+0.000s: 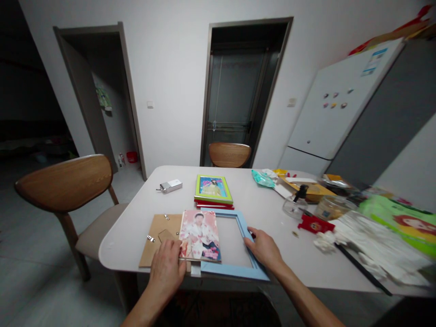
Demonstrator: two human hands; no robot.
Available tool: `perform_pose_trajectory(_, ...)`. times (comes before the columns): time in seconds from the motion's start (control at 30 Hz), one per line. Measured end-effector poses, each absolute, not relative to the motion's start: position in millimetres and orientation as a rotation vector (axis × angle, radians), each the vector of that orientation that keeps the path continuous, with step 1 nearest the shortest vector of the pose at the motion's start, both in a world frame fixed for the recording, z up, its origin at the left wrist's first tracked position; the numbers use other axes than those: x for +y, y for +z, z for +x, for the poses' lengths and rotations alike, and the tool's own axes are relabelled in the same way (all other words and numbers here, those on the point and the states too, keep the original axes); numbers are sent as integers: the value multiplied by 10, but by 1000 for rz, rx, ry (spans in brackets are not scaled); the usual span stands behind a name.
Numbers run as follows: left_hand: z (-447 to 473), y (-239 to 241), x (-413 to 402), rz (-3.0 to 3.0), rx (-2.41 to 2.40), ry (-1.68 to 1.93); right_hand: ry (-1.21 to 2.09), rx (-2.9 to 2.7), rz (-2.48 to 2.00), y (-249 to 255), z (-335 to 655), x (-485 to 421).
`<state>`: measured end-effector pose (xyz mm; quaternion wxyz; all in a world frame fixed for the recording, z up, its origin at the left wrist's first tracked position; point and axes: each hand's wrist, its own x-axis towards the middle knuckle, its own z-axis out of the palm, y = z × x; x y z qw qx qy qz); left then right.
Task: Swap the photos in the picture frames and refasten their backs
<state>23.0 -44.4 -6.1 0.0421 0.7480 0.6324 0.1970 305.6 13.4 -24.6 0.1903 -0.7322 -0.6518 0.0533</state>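
Note:
A pink picture (200, 236) of a person in white lies over the left part of a light blue picture frame (235, 271). My left hand (166, 265) has its fingers closed at the picture's lower left edge. Beneath that hand is a brown backing board (155, 227) with metal clips, partly covered by the picture. My right hand (264, 250) grips the right side of the blue frame, thumb toward its opening. Through the opening the white tabletop shows. Just behind stands a stack topped by a green-framed picture (214, 188), with red frame edges under it.
The white table (136, 227) also bears a small silver-white device (170, 185) at the back left. On the right are a glass jar (294, 206), a red packet (315, 224), white tissue (325, 241), plastic bags (374, 245) and a black stick (363, 269). Wooden chairs (68, 181) stand around.

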Motion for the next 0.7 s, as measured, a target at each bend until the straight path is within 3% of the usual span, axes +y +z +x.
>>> perform_pose_trajectory(0.13,377,-46,-384,2433,1731,574,89,-1812,-1855,-153,2905,120)
perform_pose_trajectory(0.4,626,-170,-255,2476,1614,543,954,-1478,-1427,-190,2163,165)
perform_pose_trajectory(0.57,542,-67,-145,2342,1506,1007,1072,-1266,-1029,118,1926,75)
perform_pose_trajectory(0.7,530,141,-140,1811,1397,1413,1163,-1092,-1063,214,1979,-13)
